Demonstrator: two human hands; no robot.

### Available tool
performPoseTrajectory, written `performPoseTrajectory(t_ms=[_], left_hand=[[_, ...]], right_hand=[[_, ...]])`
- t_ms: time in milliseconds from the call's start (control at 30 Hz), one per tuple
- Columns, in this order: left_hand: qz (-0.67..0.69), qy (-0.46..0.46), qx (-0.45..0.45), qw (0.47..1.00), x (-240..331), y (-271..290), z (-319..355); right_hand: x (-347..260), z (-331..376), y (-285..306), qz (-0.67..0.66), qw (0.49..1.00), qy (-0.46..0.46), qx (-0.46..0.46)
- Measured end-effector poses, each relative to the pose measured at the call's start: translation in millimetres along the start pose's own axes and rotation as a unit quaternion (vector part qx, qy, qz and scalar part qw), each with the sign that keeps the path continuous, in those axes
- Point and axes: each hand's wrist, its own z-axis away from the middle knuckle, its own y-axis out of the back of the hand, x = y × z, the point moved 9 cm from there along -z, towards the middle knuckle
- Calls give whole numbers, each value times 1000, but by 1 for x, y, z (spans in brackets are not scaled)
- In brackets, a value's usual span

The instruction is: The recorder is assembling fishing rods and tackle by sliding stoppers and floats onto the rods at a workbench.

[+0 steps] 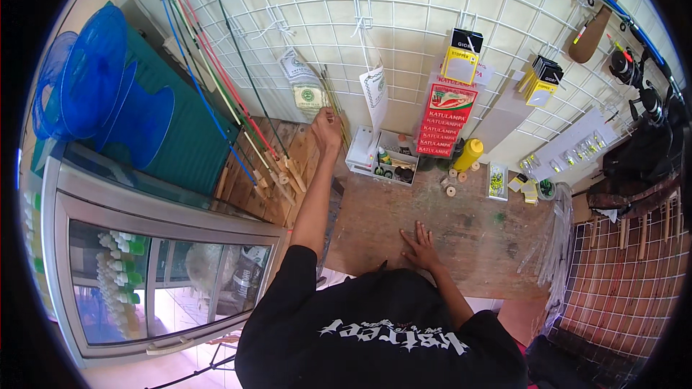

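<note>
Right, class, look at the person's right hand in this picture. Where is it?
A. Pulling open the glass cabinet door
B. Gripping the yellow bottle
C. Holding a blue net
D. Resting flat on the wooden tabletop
D: the right hand lies palm down with fingers spread on the bare wooden tabletop, apart from the yellow bottle farther back, while the left hand reaches up toward the thin rods at the wire grid wall.

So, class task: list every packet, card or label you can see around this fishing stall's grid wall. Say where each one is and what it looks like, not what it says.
Red cards: stacked rectangles, centre of the grid wall, white lettering.
Yellow-and-black packet: hangs above the red cards.
Yellow-and-black packets: small bunch, hanging further right.
White-and-green bags: hang above the raised left hand.
White bag: green emblem, hangs at centre.
Clear sleeves: row of small items, lower right wall.
</note>
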Motion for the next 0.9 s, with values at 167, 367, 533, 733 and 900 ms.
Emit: performPoseTrajectory(t_ms=[167, 367, 533, 733, 900], left_hand=[[-37, 28, 5, 999, -13, -4, 3], [2, 21, 30, 999, -11, -5, 4], [21, 56, 6, 998, -23, -8, 8], [39, 34, 20, 998, -25, -1, 8], [39, 46, 20, 998, -25, 1, 9]], right_hand=[[-3, -1, 4, 2, 1000, -6, -6], [-3, -1, 5, 5, 1000, -4, -12], [-3, 0, 1, 18, 1000, 1, -8], [-4, 0, 3, 15, 1000, -2, -12], [-4, 0, 4, 21, 1000, 2, -9]])
